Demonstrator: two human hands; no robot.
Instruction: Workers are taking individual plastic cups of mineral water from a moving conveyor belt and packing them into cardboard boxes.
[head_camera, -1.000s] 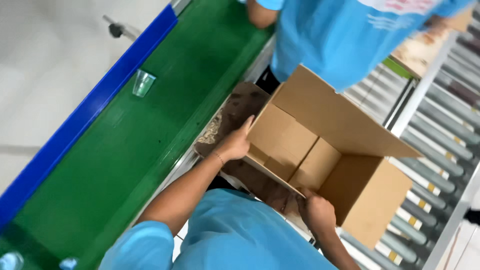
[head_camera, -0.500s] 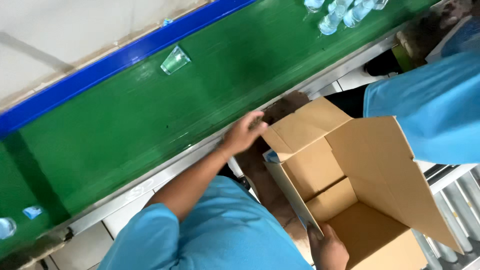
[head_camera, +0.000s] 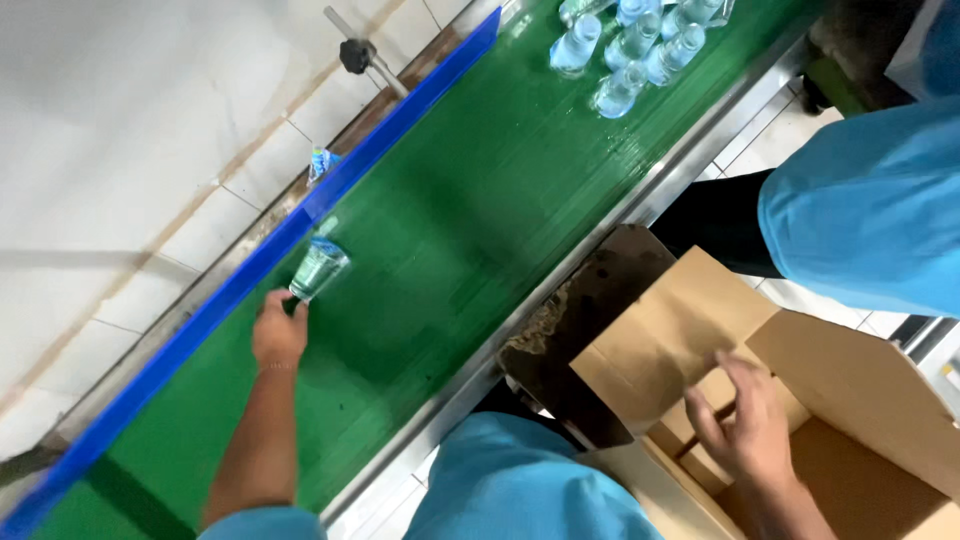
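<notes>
The clear plastic cup (head_camera: 319, 268) on the green belt (head_camera: 480, 200) is touched, seemingly pinched, at its near end by the left hand (head_camera: 279, 335), while the right hand (head_camera: 745, 420) is laid loosely open on the cardboard box (head_camera: 840, 400).

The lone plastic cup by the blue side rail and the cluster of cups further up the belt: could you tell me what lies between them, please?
In the head view, only bare green conveyor belt separates the lone cup from the cluster of cups.

A cluster of clear plastic bottles (head_camera: 630, 45) is being carried on the green conveyor belt (head_camera: 480, 200); a blue-clad co-worker (head_camera: 860, 210) is being seen alongside.
</notes>
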